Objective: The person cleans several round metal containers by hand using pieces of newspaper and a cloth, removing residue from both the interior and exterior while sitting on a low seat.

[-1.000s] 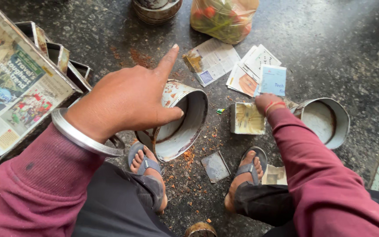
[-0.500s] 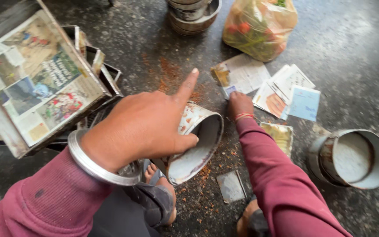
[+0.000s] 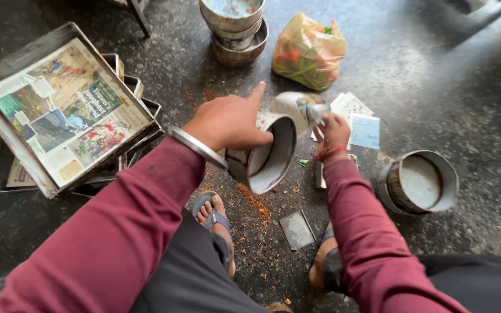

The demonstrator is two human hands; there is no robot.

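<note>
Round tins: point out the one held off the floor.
The round tin gripped by the left hand, tilted with its open mouth toward the camera. The other tin lies on its side on the floor; the stacked tins stand upright.

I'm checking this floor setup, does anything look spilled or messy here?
Yes. Reddish-brown crumbs are scattered on the dark floor below the tilted round tin in the left hand, beside the sandalled foot.
</note>
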